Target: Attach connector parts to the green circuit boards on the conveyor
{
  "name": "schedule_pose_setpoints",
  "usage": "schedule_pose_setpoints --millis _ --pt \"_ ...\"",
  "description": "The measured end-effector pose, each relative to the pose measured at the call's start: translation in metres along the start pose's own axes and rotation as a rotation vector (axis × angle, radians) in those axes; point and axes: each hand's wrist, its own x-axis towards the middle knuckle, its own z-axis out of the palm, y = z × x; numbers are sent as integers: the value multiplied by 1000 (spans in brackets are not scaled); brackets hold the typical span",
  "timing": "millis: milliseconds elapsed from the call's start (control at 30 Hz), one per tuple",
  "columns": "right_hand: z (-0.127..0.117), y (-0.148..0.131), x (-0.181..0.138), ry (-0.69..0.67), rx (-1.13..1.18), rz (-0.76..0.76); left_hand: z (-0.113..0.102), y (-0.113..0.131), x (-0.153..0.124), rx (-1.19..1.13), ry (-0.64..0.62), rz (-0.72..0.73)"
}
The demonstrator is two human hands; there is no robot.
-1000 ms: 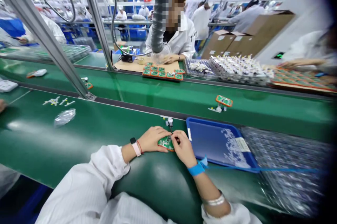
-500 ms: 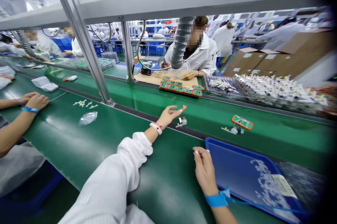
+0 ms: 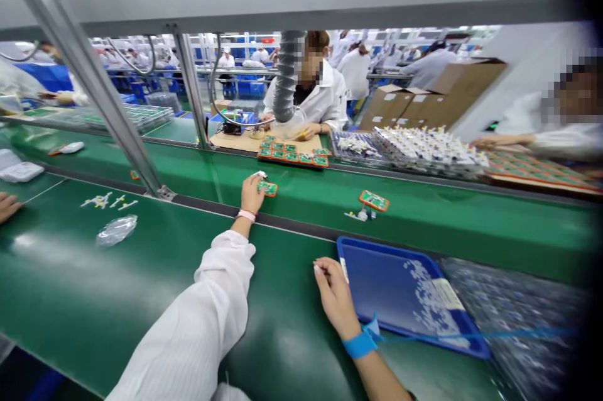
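Observation:
My left hand [image 3: 253,195] reaches over the green belt, its fingers curled at the left edge of a green circuit board with an orange rim [image 3: 269,189]. A small white part [image 3: 262,175] shows at the fingertips; how it sits against the board is unclear. Beside the blue tray [image 3: 381,319], my right hand [image 3: 335,294] hovers with thumb and fingers pinched together. Anything between those fingertips is too small to make out. Another orange-rimmed circuit board [image 3: 374,200] lies on the belt to the right, with a white plastic part [image 3: 362,215] just below it.
White connector pieces [image 3: 101,200] and a clear plastic bag [image 3: 117,230] lie on the left worktop. A metal post [image 3: 94,74] rises at the left. Across the belt, a co-worker [image 3: 308,96] sits behind boards [image 3: 292,154] and trays of white parts [image 3: 428,149]. Bubble-patterned clear plastic [image 3: 518,319] lies right.
The view has turned right, so most things sit farther left. My left hand has drawn its fingers in, and the board beside it now shows its green face. My right hand stays pinched.

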Motion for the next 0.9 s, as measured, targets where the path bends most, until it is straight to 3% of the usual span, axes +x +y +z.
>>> schedule_pose_setpoints --millis 100,233,433,600,733,900 --pt "1 -6 -1 4 19 1 -1 5 2 17 -12 31" --pt "2 -13 -1 0 22 -15 19 35 -7 -7 -137 154" --pt "2 -16 2 -31 21 -41 83 106 -25 4 -454 346" --pt "1 -15 4 -46 30 -49 141 153 -18 107 -589 384" --pt "2 -12 4 -56 13 -37 168 165 -11 187 -633 412" --pt "3 -10 4 -82 28 -43 171 152 -5 238 -616 439"
